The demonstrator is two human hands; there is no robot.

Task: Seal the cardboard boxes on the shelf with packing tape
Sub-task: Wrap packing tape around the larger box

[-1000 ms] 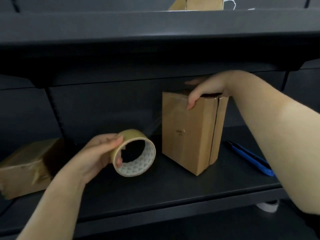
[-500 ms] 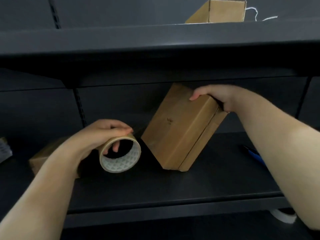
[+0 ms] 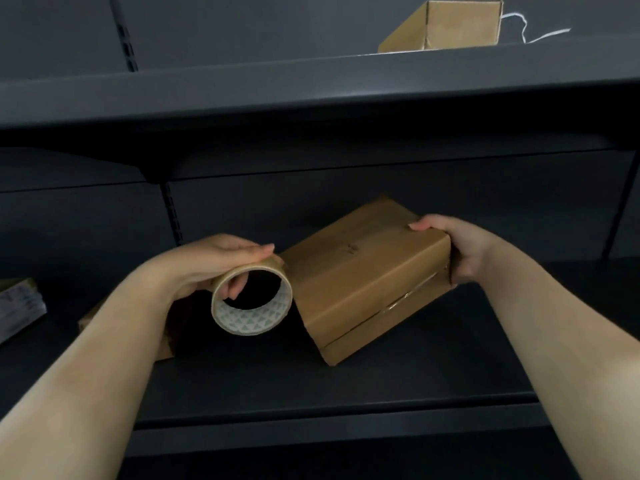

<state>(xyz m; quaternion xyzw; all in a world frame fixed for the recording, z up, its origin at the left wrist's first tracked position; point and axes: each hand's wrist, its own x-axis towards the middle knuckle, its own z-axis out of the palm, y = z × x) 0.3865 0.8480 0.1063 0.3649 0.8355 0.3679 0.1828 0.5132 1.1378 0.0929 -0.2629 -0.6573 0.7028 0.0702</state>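
Leftmost, the left hand grips a tan roll of packing tape, fingers through its core, just beside a closed brown cardboard box. That box lies tilted on the dark metal shelf, its right end clasped by the right hand.

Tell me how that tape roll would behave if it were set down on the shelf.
The tape roll is a round ring, so on its rim it would likely roll. Its hollow core suggests it is light. The left hand grips it easily.
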